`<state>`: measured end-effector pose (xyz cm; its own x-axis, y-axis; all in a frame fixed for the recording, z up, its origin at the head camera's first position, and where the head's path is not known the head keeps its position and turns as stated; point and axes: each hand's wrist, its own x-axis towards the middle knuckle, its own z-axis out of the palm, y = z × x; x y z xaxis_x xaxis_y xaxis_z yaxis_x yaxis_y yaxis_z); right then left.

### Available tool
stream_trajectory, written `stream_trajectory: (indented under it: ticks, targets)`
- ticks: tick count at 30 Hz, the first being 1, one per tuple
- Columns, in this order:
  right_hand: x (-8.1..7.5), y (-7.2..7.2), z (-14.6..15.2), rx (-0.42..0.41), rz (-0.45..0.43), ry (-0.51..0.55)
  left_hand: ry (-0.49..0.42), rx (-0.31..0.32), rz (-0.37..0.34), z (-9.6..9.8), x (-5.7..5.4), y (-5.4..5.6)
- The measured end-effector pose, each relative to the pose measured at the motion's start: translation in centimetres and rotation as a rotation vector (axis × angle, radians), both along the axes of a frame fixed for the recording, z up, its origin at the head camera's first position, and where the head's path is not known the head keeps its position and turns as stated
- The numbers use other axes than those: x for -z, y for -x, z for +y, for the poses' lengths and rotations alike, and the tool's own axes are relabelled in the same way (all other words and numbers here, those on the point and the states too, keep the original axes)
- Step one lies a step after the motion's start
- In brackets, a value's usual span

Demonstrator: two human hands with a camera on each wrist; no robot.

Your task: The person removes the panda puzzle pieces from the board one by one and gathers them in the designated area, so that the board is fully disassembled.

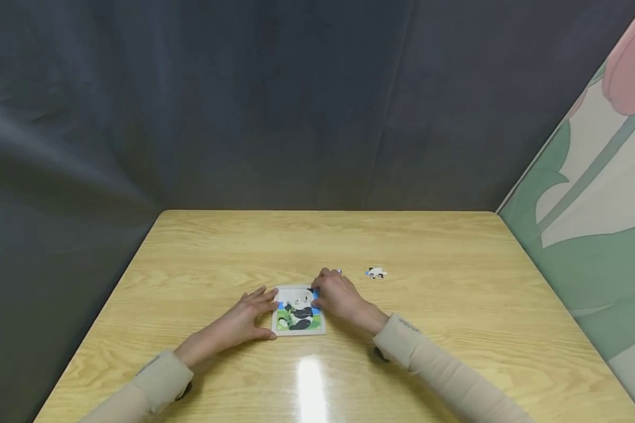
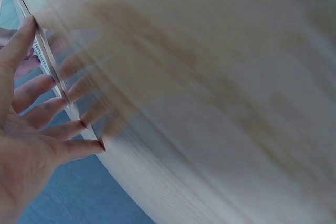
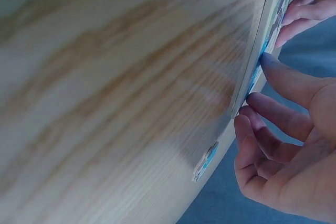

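Wood-grained tabletop (image 1: 217, 247) is backed by a dark curtain (image 1: 275, 106). Left hand (image 1: 246, 317): fingers spread and fairly straight, rested against the near side of a pale-framed panda puzzle (image 1: 298, 333), thumb set at its lower corner. Right hand (image 1: 344, 296): thumb and forefinger held apart at the puzzle's upper corner on that hand's side, a blue strip seen between them; whether a loose piece is pinched cannot be told. Puzzle is laid flat between both hands. Just past the right knuckles, one piece (image 1: 340, 271) is mostly hidden; farther out to that hand's right, a panda-patterned piece (image 1: 376, 273) is seen lying apart.
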<state>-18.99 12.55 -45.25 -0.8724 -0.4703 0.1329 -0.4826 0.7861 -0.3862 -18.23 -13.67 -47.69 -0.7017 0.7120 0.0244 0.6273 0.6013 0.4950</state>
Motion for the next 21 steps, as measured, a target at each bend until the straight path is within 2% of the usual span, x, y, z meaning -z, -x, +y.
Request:
stream_trajectory:
  ticks: [13, 21]
  targets:
    - [-0.34, 0.12, -0.16, 0.044, -0.054, -0.035, -0.023, 0.002, 0.012, 0.24, 0.27, 0.23]
    - [0.05, 0.07, -0.37, 0.078, -0.109, 0.038, -0.010, -0.015, -0.001, 0.10, 0.25, -0.15]
